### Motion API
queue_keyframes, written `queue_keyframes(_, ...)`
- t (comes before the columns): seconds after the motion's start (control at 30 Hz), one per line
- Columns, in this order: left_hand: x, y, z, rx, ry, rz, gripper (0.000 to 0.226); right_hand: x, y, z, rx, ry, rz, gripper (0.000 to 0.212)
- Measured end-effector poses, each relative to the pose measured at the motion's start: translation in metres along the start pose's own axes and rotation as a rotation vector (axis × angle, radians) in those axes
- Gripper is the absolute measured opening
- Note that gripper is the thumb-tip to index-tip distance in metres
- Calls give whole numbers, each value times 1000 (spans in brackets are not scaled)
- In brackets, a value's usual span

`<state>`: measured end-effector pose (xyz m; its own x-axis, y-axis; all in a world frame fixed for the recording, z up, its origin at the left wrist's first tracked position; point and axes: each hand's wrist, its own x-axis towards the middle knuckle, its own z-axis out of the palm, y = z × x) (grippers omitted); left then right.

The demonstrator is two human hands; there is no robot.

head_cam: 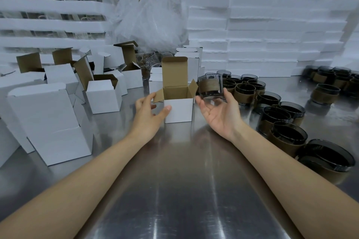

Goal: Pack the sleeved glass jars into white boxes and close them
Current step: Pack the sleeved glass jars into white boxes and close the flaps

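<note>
An open white box (178, 109) stands on the steel table (174, 190), lid flap upright and brown side flaps spread. My left hand (147, 114) grips its left front corner, thumb on the front face and fingers by the left flap. My right hand (219, 114) is palm up just right of the box. It holds a dark glass jar with a brown sleeve (210, 87) between thumb and fingertips, raised beside the box's right flap. The box interior looks empty.
Several sleeved jars (279, 120) crowd the table's right side, with more at the far right (326, 91). Open and shut white boxes (50, 122) fill the left. Foam slab stacks (262, 35) and a plastic bag (153, 17) line the back.
</note>
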<state>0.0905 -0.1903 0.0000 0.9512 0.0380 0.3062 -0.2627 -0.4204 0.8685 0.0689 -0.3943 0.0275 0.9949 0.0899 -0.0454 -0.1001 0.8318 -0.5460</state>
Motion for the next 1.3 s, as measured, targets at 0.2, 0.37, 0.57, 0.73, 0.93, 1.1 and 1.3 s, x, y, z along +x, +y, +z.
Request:
queue_keyframes(0.2, 0, 0, 0, 11, -1, -6, 66, 0, 0, -1, -2, 0, -2, 55)
queue_keyframes(0.37, -1, 2, 0, 15, 1, -7, 65, 1, -2, -3, -7, 15, 3, 49)
queue_keyframes(0.57, -2, 4, 0, 13, -2, -11, 65, 3, -2, -2, -27, -21, -12, 58)
queue_keyframes(0.73, -2, 4, -1, 13, -4, -11, 65, 2, -1, -2, -100, -58, -39, 31)
queue_keyframes(0.93, -3, 5, -1, 19, -4, -11, 65, 2, -1, -6, -211, -80, 54, 59)
queue_keyframes(1.1, -4, 6, -1, 1, -12, -8, 64, 3, -3, -8, -232, -55, 89, 55)
queue_keyframes(1.3, -5, 8, -2, 10, -19, -15, 65, 4, -1, -6, -223, -40, 82, 59)
